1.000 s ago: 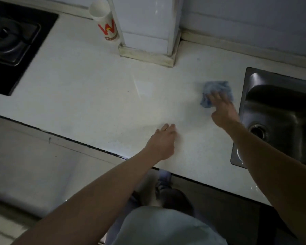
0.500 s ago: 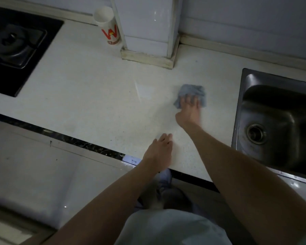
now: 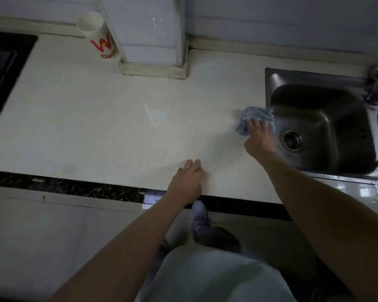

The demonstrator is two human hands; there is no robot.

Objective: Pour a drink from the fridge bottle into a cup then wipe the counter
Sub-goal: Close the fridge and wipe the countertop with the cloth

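Right hand (image 3: 259,139) pressed flat on blue cloth (image 3: 256,117), fingers spread over it, not clenched. Cloth bunched on bench (image 3: 96,118) at far right, its edge overlapping sink (image 3: 321,127) rim. Left hand (image 3: 187,182) open, palm down on bench near front edge, empty, well apart from cloth. Paper cup (image 3: 98,37) w/ red lettering at back left, upright prob., beside white pillar (image 3: 148,33); contents not visible.
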